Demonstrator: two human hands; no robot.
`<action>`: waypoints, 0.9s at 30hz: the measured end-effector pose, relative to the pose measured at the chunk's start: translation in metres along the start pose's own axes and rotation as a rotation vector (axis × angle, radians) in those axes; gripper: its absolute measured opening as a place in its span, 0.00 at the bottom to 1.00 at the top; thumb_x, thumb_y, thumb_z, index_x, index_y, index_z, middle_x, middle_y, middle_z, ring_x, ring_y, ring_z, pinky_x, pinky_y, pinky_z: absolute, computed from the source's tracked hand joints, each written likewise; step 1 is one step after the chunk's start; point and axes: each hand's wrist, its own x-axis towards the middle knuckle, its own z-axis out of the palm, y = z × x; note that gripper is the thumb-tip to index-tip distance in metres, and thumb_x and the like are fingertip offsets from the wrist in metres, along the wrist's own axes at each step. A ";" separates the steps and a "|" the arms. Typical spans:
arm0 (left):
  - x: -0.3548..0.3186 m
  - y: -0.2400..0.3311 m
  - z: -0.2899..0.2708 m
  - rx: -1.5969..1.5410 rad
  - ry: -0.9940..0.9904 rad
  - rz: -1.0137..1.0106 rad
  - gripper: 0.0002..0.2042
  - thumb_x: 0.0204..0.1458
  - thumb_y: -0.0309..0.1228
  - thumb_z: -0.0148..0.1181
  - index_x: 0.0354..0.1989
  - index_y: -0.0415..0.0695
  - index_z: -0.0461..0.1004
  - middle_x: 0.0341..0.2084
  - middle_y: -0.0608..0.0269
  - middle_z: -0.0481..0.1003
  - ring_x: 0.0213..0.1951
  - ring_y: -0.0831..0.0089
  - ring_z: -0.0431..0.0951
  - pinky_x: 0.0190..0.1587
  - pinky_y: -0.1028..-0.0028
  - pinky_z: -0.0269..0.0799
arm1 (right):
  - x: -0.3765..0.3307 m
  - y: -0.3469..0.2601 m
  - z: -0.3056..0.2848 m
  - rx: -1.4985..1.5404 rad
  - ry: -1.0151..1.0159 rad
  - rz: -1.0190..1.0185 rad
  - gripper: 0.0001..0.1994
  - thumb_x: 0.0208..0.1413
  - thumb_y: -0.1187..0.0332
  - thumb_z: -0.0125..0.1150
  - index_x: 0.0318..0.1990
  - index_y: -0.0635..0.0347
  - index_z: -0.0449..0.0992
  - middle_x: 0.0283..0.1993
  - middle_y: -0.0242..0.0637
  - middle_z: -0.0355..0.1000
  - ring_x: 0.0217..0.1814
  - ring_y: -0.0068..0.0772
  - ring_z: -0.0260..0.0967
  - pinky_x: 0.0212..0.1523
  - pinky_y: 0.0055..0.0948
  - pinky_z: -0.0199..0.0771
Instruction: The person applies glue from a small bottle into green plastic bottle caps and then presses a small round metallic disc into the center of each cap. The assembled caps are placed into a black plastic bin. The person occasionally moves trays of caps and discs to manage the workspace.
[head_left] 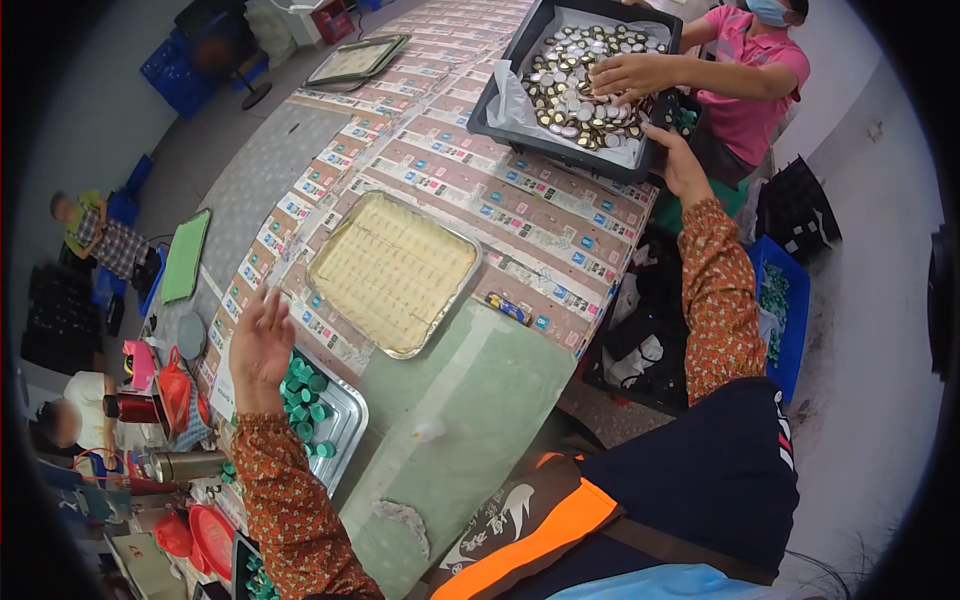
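Bright, even light, seemingly from overhead, with only soft shadows under the tray point(392, 272) on the counter point(480, 390). Metal caps point(585, 85) glint. Fisheye bends straight edges hard toward a black rim; the far corners smear, and the left hand point(260, 345) looks slightly motion-blurred

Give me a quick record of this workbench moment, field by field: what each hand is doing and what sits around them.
left hand: left hand open, raised above a metal tray of green caps
right hand: right hand reaching to the edge of a black bin
bin contents: round metal lids
co-worker: another person's hand lies on the lids
centre of table: shallow tray with pale ridged liner
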 end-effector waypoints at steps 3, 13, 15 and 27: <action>-0.017 -0.022 0.080 0.173 -0.133 -0.028 0.21 0.62 0.33 0.55 0.64 0.46 0.70 0.51 0.64 0.78 0.46 0.73 0.78 0.46 0.73 0.76 | 0.016 0.007 0.016 0.067 -0.084 0.038 0.24 0.52 0.61 0.71 0.54 0.60 0.71 0.42 0.32 0.77 0.38 0.29 0.78 0.44 0.34 0.80; -0.002 -0.141 0.222 0.397 -0.488 -0.261 0.27 0.66 0.45 0.53 0.68 0.44 0.63 0.56 0.54 0.74 0.55 0.64 0.76 0.56 0.63 0.75 | 0.031 0.037 0.038 0.129 0.029 0.034 0.15 0.45 0.69 0.67 0.43 0.59 0.77 0.36 0.30 0.73 0.37 0.29 0.72 0.44 0.28 0.71; 0.011 -0.171 0.238 0.347 -0.495 -0.318 0.30 0.66 0.48 0.53 0.70 0.44 0.59 0.60 0.50 0.70 0.56 0.59 0.76 0.58 0.60 0.75 | 0.009 0.029 0.056 0.189 0.023 0.058 0.13 0.49 0.62 0.68 0.40 0.57 0.81 0.34 0.28 0.77 0.33 0.27 0.74 0.40 0.28 0.75; 0.041 -0.201 0.319 0.118 -0.267 -0.271 0.49 0.56 0.47 0.66 0.74 0.51 0.32 0.65 0.37 0.58 0.62 0.40 0.68 0.54 0.32 0.69 | -0.035 0.036 0.078 0.364 -0.143 0.002 0.19 0.58 0.61 0.62 0.52 0.64 0.77 0.50 0.35 0.76 0.51 0.32 0.74 0.54 0.34 0.74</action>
